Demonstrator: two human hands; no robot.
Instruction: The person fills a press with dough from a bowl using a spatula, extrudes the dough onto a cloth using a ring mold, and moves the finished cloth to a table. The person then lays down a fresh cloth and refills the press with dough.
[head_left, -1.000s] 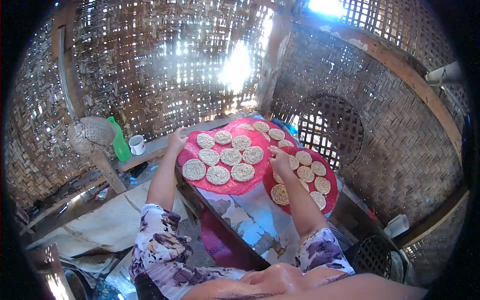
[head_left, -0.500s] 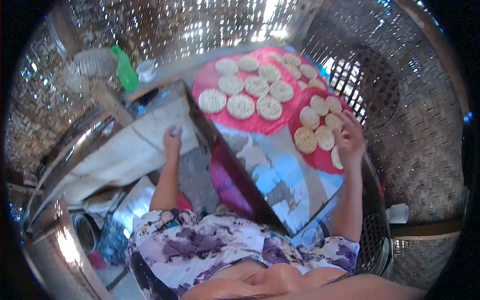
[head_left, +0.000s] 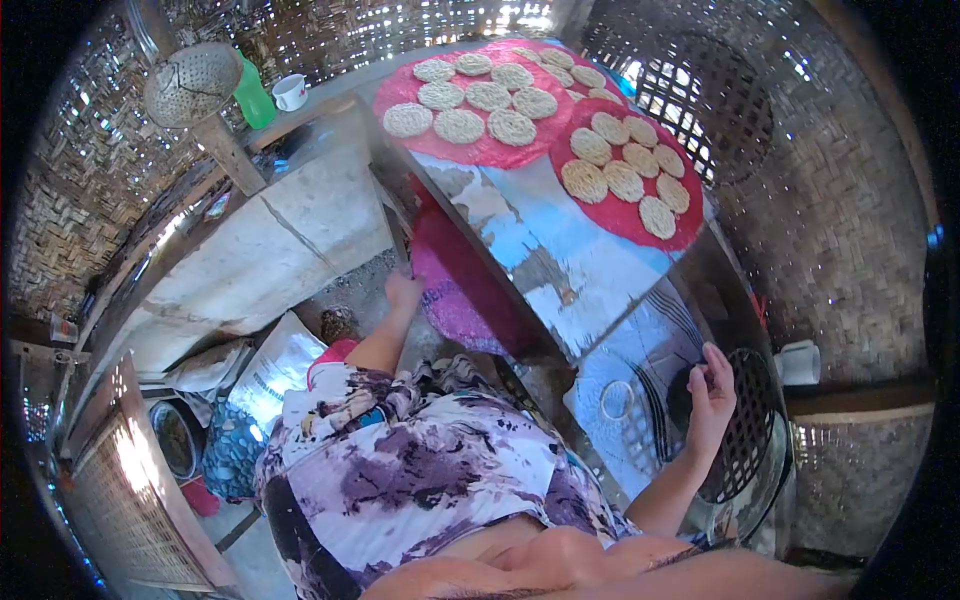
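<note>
Several round, flat, pale cakes with a coiled, stringy texture (head_left: 488, 97) lie on a large pink round sheet (head_left: 455, 150) on the table. More of them rest on a smaller red round sheet (head_left: 628, 222) to its right. My right hand (head_left: 712, 395) is raised with its fingers apart and holds nothing. Near it are a striped blue-white cloth (head_left: 620, 400) and a dark lattice basket (head_left: 745, 430). My left hand (head_left: 403, 290) is low, its fingers curled, beside a magenta cloth or bag (head_left: 455, 300) against the table's side. What it holds, if anything, is too small to make out.
A worn blue-white tabletop (head_left: 560, 240) ends in a dark edge. On the left ledge stand a green bottle (head_left: 253, 95) and a white mug (head_left: 290, 93), near a hanging strainer (head_left: 193, 85). A pale slanted panel (head_left: 260, 265) borders my left side. Another white mug (head_left: 798, 364) is at right.
My right hand has left the cakes on the red sheet and come back toward me. My left hand has moved right and down, toward the magenta material. The view has tilted downward.
</note>
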